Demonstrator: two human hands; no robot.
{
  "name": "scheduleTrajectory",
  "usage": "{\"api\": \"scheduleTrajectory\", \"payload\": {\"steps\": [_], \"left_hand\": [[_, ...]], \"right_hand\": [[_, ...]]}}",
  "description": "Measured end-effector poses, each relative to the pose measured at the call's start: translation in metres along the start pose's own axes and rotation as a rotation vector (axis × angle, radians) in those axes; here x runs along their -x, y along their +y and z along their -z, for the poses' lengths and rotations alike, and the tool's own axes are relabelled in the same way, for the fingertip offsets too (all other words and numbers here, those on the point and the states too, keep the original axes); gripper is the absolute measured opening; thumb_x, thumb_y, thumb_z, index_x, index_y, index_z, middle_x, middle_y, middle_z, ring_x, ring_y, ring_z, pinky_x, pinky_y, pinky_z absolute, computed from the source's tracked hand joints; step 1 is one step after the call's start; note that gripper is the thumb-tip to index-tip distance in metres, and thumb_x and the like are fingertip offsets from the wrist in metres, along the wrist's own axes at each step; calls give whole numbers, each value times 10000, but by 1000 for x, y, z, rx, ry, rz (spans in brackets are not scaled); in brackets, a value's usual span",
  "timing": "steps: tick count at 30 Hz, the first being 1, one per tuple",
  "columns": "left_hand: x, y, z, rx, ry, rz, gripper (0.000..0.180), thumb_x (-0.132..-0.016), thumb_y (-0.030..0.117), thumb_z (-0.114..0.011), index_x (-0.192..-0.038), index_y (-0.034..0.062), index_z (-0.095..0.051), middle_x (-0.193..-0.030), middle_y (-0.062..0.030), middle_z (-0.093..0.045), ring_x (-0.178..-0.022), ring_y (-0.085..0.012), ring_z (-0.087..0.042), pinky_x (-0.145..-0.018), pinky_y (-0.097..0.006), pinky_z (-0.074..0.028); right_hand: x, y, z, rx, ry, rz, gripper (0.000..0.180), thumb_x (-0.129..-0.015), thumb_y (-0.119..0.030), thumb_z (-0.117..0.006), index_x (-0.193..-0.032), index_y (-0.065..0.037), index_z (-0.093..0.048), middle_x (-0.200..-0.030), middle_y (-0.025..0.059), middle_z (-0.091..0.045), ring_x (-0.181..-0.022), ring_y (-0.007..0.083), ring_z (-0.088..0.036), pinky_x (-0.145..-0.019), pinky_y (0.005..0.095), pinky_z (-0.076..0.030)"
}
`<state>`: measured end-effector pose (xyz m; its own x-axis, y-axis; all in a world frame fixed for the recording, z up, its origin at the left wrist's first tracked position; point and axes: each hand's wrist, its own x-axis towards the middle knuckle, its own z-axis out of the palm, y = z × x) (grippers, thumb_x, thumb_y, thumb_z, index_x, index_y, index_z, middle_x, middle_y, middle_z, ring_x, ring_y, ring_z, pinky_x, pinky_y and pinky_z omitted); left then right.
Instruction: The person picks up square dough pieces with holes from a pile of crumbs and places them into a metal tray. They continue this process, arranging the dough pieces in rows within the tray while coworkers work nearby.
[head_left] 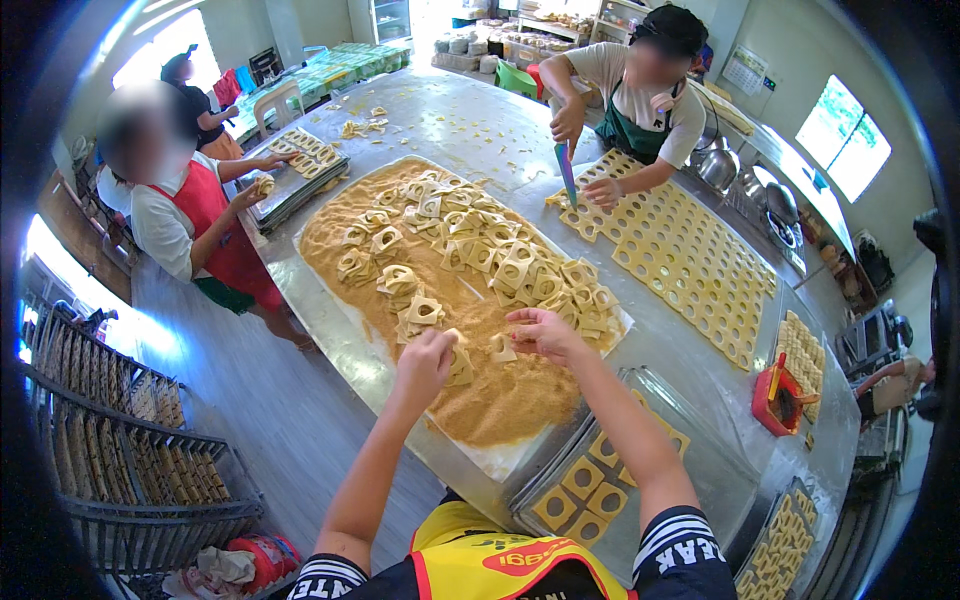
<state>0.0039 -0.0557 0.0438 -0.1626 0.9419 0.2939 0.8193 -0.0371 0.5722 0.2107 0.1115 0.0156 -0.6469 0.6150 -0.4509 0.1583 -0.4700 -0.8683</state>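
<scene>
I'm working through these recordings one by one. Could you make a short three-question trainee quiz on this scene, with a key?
1. True or false: the person's left hand and right hand are both over the brown crumb layer.
2. What colour is the tub near the right side of the metal table? a) blue b) red c) white
3. Fill in: the co-worker in the green apron holds a ____ at the perforated dough sheet.

Key: 1. true; 2. b; 3. knife.
</scene>
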Motion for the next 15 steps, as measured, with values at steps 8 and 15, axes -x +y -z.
{"api": "scheduleTrajectory", "payload": {"steps": [8, 15], "left_hand": [[39, -1, 6, 36, 68, -64, 227, -794, 36, -640, -1021, 32, -654, -955, -138, -650, -907, -331, -623, -806, -416, -494], [60, 18, 11, 192, 80, 115, 156, -834, 16, -614, -979, 30, -672, -958, -148, -656, -916, -330, -619, -805, -382, -497]], "right_hand": [[-13, 2, -15, 1005, 195, 447, 180, -773, -159, -686, -889, -22, -680, -832, 196, -649, -723, 336, -659, -709, 402, -533], [-28, 34, -3, 1140, 365, 474, 237, -770, -143, -687, -958, -10, -635, -897, 152, -674, -780, 258, -660, -687, 360, -525]]}}
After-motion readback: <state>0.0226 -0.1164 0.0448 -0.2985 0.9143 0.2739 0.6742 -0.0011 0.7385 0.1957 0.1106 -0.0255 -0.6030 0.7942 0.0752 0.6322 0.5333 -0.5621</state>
